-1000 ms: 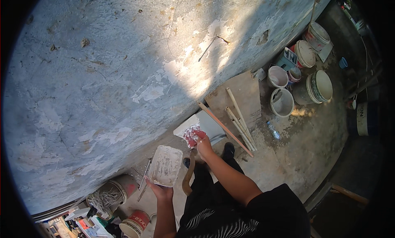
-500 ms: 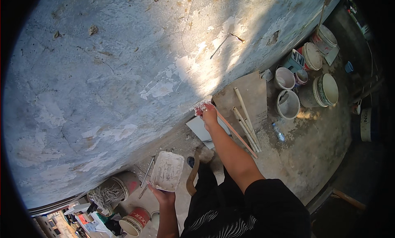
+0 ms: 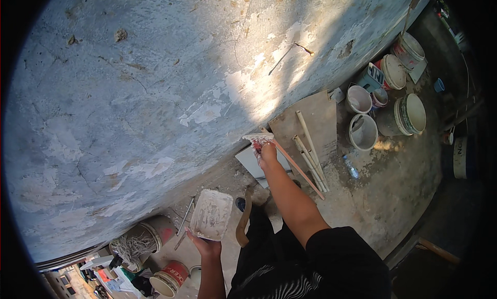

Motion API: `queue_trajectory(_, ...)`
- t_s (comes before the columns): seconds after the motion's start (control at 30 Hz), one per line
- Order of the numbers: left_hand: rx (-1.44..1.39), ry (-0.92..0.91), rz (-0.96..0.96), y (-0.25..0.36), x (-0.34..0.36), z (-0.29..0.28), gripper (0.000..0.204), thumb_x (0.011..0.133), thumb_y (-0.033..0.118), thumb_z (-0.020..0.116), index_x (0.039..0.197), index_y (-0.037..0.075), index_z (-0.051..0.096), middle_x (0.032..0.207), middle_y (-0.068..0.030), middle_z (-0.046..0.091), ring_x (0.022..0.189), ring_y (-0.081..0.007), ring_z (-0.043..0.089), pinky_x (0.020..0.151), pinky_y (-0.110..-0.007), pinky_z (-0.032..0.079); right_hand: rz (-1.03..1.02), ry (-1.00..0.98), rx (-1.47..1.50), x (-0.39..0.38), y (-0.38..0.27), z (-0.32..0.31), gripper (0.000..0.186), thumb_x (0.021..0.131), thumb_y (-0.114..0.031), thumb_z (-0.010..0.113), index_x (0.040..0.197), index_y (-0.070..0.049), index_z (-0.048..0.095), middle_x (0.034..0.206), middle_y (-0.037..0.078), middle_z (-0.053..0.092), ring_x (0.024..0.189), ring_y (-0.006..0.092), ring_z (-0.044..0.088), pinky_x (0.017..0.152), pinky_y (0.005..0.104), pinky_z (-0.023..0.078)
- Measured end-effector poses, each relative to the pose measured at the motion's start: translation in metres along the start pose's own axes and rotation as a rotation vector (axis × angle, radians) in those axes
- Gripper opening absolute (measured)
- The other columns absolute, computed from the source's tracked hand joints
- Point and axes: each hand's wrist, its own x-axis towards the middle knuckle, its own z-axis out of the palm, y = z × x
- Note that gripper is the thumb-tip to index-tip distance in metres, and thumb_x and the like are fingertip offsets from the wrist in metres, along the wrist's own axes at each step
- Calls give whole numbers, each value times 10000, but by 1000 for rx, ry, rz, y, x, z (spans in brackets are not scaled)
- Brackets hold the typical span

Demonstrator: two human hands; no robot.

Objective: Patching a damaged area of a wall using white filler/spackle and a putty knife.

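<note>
My right hand (image 3: pixel 268 153) is closed round the red handle of a putty knife (image 3: pixel 257 137), whose wide edge is caked with white paste. That edge is close to the foot of the blue-grey wall (image 3: pixel 129 81), which has peeling white patches; whether it touches the wall I cannot tell. Lower down, my left hand (image 3: pixel 206 245) grips the near edge of a shallow rectangular tray (image 3: pixel 212 215) smeared with pale paste. Part of the hand is hidden beneath the tray.
Poles (image 3: pixel 310 162) lie on a brown board (image 3: pixel 305 110) along the wall. Several buckets (image 3: pixel 363 132) stand at the far right, near a plastic bottle (image 3: pixel 350 166). At the lower left are a bucket of stringy fibres (image 3: pixel 132 244) and a red-and-white bucket (image 3: pixel 170 278). A white panel (image 3: pixel 252 162) leans by the wall.
My right hand has drawn the putty knife slightly down and turned it, so its paste-covered edge now shows. My left hand holds the tray almost where it was.
</note>
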Motion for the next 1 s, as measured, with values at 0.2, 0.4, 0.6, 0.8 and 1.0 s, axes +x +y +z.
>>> queue_trajectory(0.2, -32, 50, 9, 6, -5, -5, 762, 923, 675, 257, 1440, 126, 371, 1426, -84, 455, 1266, -324, 478, 976, -502, 449, 39, -92, 145, -20, 3, 20, 148, 956, -108, 502, 1072, -66, 584, 952, 66, 638, 795, 164, 611, 754, 325, 534)
queue_trajectory(0.4, -23, 34, 4, 2, 1, -1, 758, 919, 677, 255, 1430, 133, 385, 1399, -79, 482, 1239, -319, 502, 932, -504, 477, 72, 19, 306, -7, 19, -14, 152, 954, -118, 508, 1055, -45, 595, 909, 67, 649, 801, 159, 619, 746, 313, 536)
queue_trajectory(0.6, -15, 47, 12, 6, 0, -7, 749, 919, 676, 256, 1427, 141, 391, 1383, -79, 497, 1222, -320, 517, 889, -497, 501, 42, 12, 587, -8, 63, -5, 145, 947, -135, 532, 1012, -42, 623, 920, 68, 677, 790, 170, 644, 750, 305, 543)
queue_trajectory(0.8, 40, 83, 19, 8, -4, -21, 763, 905, 700, 269, 1410, 146, 410, 1370, -69, 505, 1194, -323, 531, 867, -504, 504, 87, -13, 821, -4, 125, 21, 160, 941, -174, 557, 1000, -61, 655, 924, 59, 701, 783, 155, 661, 717, 292, 557)
queue_trajectory(1.0, 73, 104, 63, 25, -11, -41, 765, 888, 727, 282, 1400, 175, 413, 1368, -63, 499, 1173, -327, 530, 834, -510, 497, 214, 20, 752, -5, 134, 44, 199, 947, -227, 537, 880, -83, 657, 684, 20, 607, 544, 147, 538, 525, 273, 479)
